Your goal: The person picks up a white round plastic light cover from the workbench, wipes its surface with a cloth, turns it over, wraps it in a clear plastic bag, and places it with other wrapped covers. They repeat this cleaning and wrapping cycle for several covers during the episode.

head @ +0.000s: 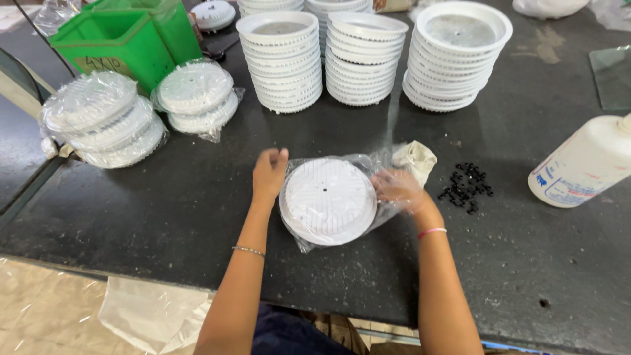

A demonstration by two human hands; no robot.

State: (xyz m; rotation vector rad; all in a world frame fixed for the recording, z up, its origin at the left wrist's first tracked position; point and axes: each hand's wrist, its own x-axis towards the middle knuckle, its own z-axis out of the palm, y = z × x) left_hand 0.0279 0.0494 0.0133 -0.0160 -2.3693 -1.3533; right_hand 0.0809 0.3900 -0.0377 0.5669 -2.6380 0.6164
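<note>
R hand (396,189) blurry inside clear bag (388,164), grip hard to tell. L hand (269,172) fingers curled at 9 o'clock of flat, face-up white disc (327,200).

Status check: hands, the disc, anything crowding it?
Left hand at bag edge. Right hand inside clear bag. White disc bagged, flat. Black bits sit apart.

A single head-worn camera looked steeply down from close above at the dark table (164,217), facing forward across it toward the far edge
</note>
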